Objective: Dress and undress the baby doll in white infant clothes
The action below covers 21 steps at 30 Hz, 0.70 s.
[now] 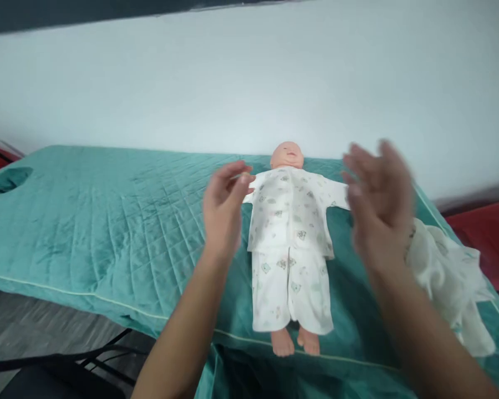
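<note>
A baby doll (288,155) lies on its back, dressed in a white printed top (289,210) and matching trousers (291,288). Its arms stretch out to both sides and its bare feet point towards me. My left hand (227,205) is by the sleeve at the doll's left side in view, fingers loosely curved and apart, with nothing in them. Above the bed near the other sleeve is my right hand (378,194), blurred, its fingers spread and holding nothing. Whether either hand touches a sleeve I cannot tell.
The doll lies on a bed with a green quilted cover (108,221), which has a face hole (8,180) at the far left. A crumpled white cloth (449,282) is at the right edge. Behind stands a white wall (191,83); a red chair (490,238) is at right.
</note>
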Motion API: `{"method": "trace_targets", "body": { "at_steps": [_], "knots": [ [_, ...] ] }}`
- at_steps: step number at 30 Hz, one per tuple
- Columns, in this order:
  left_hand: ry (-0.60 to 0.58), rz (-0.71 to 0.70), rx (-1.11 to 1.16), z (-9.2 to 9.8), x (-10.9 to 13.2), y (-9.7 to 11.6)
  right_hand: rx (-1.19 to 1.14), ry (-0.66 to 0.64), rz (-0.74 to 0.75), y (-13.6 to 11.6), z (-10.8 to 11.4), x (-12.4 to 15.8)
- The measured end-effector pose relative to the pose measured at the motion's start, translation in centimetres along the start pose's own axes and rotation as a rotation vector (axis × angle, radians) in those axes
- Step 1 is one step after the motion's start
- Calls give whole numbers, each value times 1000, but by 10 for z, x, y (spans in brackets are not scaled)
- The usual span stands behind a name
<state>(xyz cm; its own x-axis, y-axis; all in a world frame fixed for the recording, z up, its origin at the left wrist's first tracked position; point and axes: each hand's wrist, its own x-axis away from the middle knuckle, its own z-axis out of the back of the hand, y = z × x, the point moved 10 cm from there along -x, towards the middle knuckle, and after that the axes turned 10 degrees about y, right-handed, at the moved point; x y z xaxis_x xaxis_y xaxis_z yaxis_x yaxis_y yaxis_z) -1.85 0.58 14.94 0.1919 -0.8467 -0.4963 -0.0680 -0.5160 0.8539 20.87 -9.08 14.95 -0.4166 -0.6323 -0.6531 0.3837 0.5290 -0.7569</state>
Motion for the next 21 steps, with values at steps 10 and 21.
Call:
{"method": "trace_targets", "body": {
  "at_steps": [10, 21],
  "knots": [
    [-298, 148, -235, -89, -29, -132, 208, -152, -337, 140, -60, -20],
    [-489, 36, -196, -101, -14, -120, 189, -163, -270, 132, -61, -17]
  ]
}}
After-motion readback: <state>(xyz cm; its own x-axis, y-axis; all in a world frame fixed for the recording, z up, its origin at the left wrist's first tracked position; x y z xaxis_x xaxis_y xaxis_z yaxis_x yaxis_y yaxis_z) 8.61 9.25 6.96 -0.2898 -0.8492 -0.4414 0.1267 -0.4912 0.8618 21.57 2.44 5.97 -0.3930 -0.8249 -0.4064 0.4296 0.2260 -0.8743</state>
